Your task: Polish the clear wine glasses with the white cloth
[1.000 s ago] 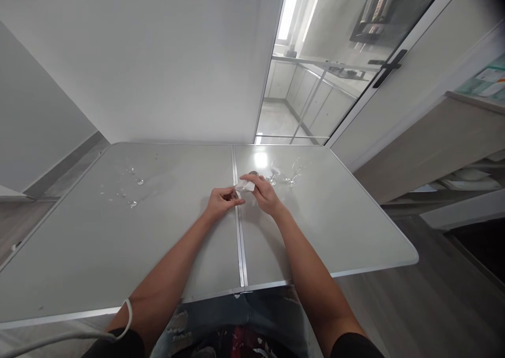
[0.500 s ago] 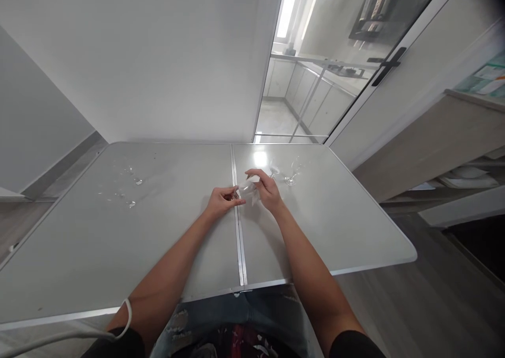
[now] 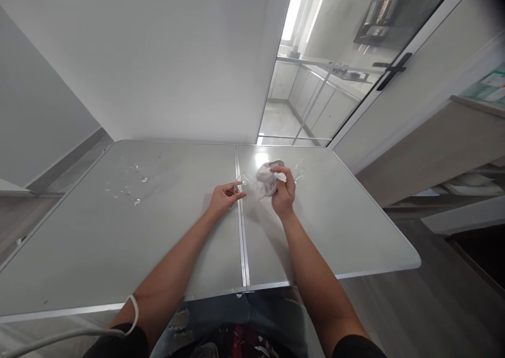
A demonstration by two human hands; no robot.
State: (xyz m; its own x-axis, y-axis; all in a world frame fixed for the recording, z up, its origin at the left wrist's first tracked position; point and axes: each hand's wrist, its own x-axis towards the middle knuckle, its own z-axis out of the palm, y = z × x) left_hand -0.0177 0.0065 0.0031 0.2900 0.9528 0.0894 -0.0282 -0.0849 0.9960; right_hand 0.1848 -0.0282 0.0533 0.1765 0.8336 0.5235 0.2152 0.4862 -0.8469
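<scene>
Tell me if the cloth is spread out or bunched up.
Bunched up: the white cloth sits crumpled in the right hand, beside the small glass pinched by the left hand.

The cloth is white, the glass clear, the table pale grey

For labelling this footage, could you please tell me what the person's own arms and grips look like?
Both arms are bare from the short black sleeves, left sleeve and right sleeve, down. The left grip and right grip are bare hands: no gloves, rings or watch show. A thin white cable loops beside the left arm.
</scene>
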